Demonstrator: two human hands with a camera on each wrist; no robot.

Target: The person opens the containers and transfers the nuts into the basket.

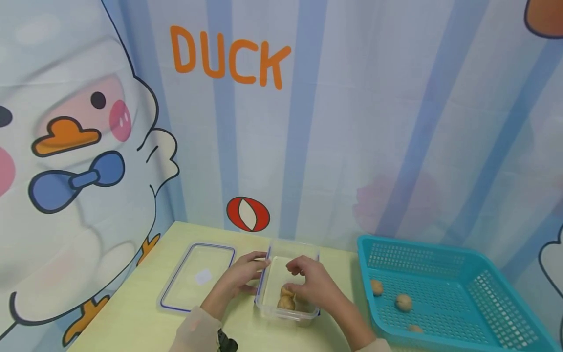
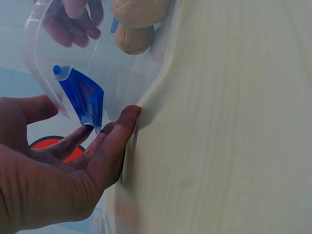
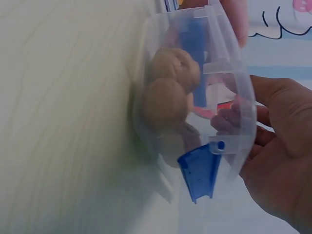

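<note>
Container, long axis toward curtain

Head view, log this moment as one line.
left hand: at clear container's side; right hand: inside, near walnuts; lid: off, left of container; turquoise basket: three walnuts visible

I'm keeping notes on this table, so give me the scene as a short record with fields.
Box: clear, uncovered, on the table
In box: at least two walnuts
Lid: flat on the table, left of the box
Basket: turquoise, right of the box, three walnuts visible
Left hand: touches the box's left side
Right hand: reaches into the box, by its walnuts
</note>
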